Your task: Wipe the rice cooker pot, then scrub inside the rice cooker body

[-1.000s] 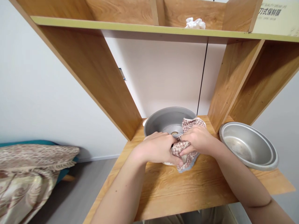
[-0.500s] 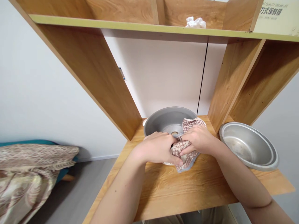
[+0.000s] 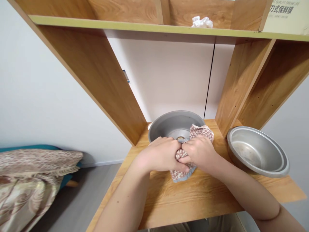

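Both my hands meet over the near rim of a grey metal pot [image 3: 169, 124] that stands on a wooden shelf [image 3: 193, 196]. My left hand [image 3: 161, 154] is closed on the pot's near edge, its thumb pressed against a brown-and-white patterned cloth [image 3: 201, 132]. My right hand [image 3: 199, 151] is closed around that cloth, which is bunched between the two hands. One end of the cloth drapes over the pot's rim and another end hangs down onto the shelf. A small round fitting shows at the bottom inside the pot.
A shallow steel basin [image 3: 257, 151] leans on the shelf to the right, past a wooden divider [image 3: 241, 83]. A crumpled white tissue [image 3: 202, 22] lies on the upper shelf, and a printed box [image 3: 286, 14] sits at top right. A patterned bed cover [image 3: 31, 174] lies low at the left.
My right hand has moved left toward my left hand and gathered the cloth tighter. The cloth's hanging end has shifted left on the shelf.
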Demonstrator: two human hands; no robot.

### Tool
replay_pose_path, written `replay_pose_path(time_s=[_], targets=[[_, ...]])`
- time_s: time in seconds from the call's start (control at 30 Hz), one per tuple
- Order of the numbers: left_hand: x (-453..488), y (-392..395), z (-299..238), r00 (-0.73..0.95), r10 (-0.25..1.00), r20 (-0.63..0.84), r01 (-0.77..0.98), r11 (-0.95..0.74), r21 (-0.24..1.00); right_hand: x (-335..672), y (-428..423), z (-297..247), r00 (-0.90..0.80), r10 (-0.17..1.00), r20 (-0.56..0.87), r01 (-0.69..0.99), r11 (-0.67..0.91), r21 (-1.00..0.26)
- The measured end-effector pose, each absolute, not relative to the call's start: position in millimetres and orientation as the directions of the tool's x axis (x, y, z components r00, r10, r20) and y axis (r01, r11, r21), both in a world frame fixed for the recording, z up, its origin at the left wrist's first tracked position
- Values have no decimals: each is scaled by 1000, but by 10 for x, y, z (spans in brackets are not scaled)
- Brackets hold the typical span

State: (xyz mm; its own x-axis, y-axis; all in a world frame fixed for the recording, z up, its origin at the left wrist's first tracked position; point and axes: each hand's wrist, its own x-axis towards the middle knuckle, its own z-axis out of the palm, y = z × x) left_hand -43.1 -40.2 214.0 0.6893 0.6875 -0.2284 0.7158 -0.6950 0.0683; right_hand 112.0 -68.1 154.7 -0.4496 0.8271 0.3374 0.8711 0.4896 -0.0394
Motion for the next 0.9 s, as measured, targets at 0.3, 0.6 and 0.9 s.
replay_pose_path(time_s=[0.3, 0.6, 0.9], targets=[[-453, -372, 2120, 706, 663, -248, 701, -705, 112, 1070, -681, 1505, -443, 805, 395, 870, 492, -28], [-448, -346, 2135, 709, 650, -274, 688, -723, 65, 1521, -502, 1681, -670, 686, 284, 713, 701, -11], [-424, -382, 2091, 708, 659, -252, 690, -722, 50, 1406, -531, 1576, -626, 706, 330, 757, 652, 40]])
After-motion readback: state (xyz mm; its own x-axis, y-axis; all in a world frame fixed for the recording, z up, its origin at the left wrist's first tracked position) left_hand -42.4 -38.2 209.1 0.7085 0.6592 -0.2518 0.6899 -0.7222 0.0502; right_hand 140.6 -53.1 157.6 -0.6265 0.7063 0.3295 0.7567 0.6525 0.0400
